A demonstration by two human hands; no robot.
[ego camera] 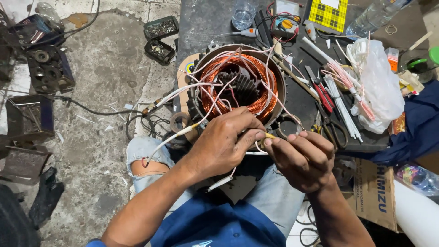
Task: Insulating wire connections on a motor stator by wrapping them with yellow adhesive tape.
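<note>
Glossy copper windings (pixel 228 82) (white-sleeved leads (pixel 183 93)), grey metal housing (pixel 279 80).

The person wears a blue shirt (pixel 215 224) with short sleeves, leaving both forearms bare. Below the shirt's upper edge show light, faded blue jeans (pixel 274 196), torn open at the knee (pixel 144 160) left of the shirt. Neither wrist carries a watch or band.

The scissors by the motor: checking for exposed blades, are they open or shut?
Shut: the scissors lie flat, blades together, handles side by side.
</note>
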